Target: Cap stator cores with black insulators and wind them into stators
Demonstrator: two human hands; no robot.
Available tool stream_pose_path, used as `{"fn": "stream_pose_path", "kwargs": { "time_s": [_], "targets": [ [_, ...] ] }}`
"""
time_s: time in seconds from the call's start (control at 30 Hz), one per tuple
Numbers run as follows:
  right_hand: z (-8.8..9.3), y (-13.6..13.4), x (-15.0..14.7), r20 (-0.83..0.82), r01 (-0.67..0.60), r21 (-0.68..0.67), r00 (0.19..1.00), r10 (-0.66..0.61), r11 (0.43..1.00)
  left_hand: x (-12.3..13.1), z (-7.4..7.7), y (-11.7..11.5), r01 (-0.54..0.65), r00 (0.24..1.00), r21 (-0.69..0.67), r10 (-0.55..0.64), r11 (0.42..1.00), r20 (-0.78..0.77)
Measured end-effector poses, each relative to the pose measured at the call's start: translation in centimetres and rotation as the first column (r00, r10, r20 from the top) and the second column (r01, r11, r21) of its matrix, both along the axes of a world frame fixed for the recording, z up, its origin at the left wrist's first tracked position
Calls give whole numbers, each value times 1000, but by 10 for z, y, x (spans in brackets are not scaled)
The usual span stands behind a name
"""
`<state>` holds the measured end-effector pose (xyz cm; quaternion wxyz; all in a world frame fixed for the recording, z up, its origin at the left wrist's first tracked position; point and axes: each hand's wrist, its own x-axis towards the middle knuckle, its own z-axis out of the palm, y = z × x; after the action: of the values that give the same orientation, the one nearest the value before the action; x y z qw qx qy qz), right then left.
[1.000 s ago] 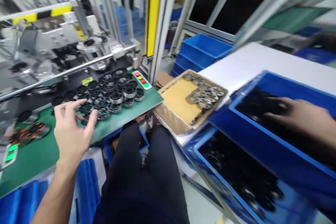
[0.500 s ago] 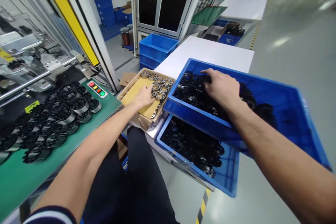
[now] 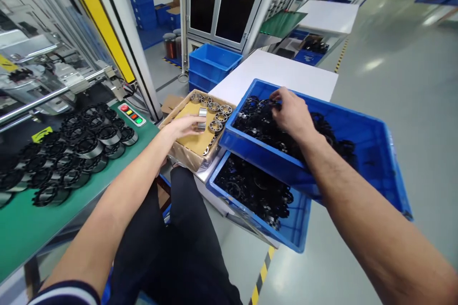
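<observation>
The left hand [image 3: 182, 127] pinches a metal ring [image 3: 202, 119] on edge over the box [image 3: 184, 157] — just beside the rings [image 3: 221, 116] lying flat along its far side. The right hand [image 3: 291, 114] curls into the black parts [image 3: 257, 121] in the upper bin [image 3: 257, 155] (tilted toward the person, probably for reach) — whether it grasps one I cannot tell.

**Both arms out, hands apart**

Our left arm [image 3: 118, 214] runs forward from bottom left, bare to a dark sleeve cuff [image 3: 67, 291] at the upper arm. The wrist is straight. Our left hand [image 3: 184, 126] is palm down with its fingers [image 3: 196, 121] stretched ahead, tips drawn into a pinch. Our right arm [image 3: 358, 209] comes in from bottom right, elbow out. Our right hand [image 3: 291, 114] is knuckles up, fingers curled down. Its fingertips are hidden, so we can't read the grip.
</observation>
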<state>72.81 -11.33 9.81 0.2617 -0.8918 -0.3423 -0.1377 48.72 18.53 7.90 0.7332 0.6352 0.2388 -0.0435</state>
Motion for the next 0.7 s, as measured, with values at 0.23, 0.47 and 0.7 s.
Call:
{"fn": "stream_pose_path", "kwargs": {
  "time_s": [0.23,0.47,0.7],
  "targets": [
    [33,12,-40,143,65,334,983,-118,941,-177,19,-47,-102,956,-467,216,879,200],
    [-28,50,-320,49,-388,759,836,547,524,-314,13,-87,-194,883,-409,341,892,323],
    [-23,93,-436,-187,-364,763,667,722,534,-363,-5,-109,-346,869,-311,428,885,251]
  ]
}}
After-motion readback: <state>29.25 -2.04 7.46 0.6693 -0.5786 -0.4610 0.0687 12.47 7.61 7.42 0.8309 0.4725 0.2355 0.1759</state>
